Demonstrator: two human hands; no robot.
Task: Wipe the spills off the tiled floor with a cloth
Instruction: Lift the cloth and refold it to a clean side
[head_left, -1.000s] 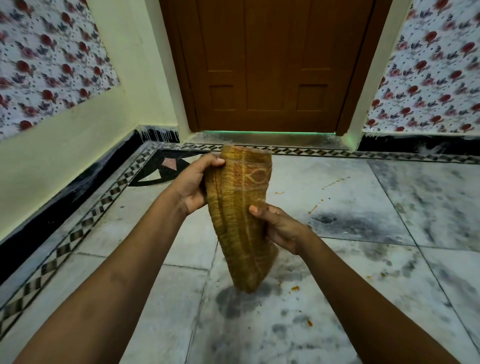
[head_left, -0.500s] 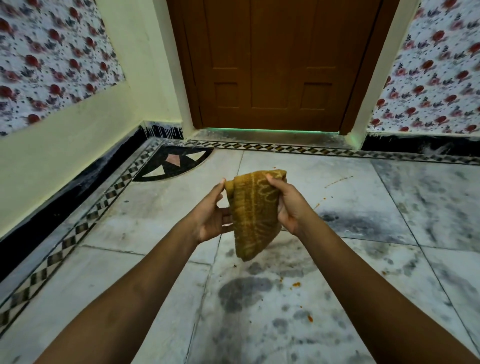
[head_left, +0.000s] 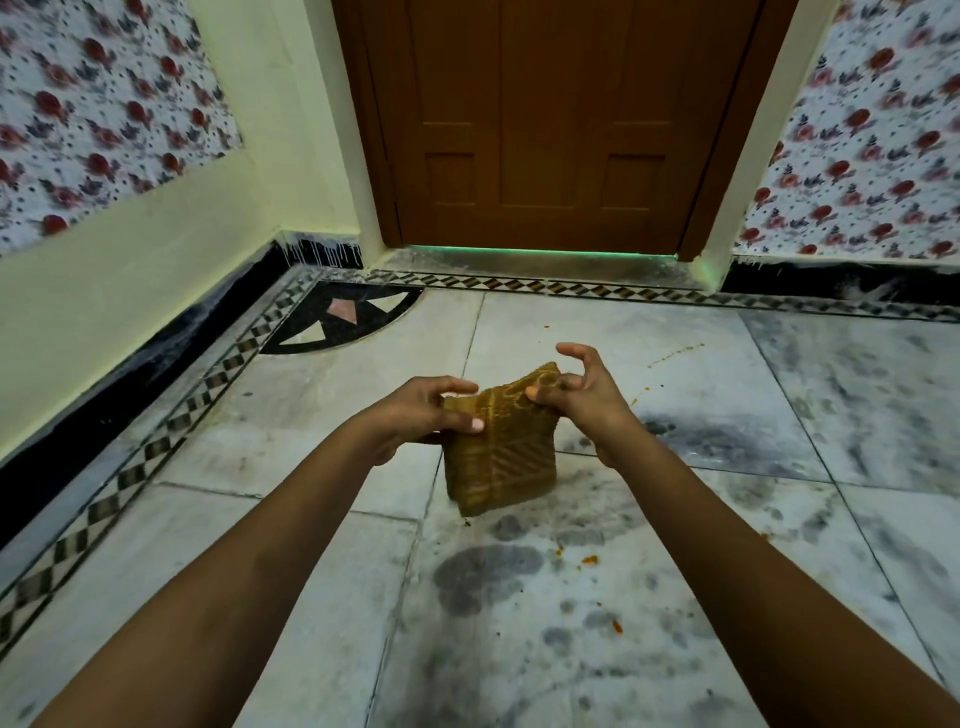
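Both hands grip folded cloth

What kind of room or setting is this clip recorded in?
Probably a home entryway or room corner: a closed wooden door, floral wallpaper on both walls, and a marble tiled floor with a patterned border and orange spills.

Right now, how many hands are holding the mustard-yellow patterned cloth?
2. The left hand pinches the mustard-yellow patterned cloth at its upper left edge; the right hand holds its upper right corner. The cloth hangs folded above the grey marble tiled floor.
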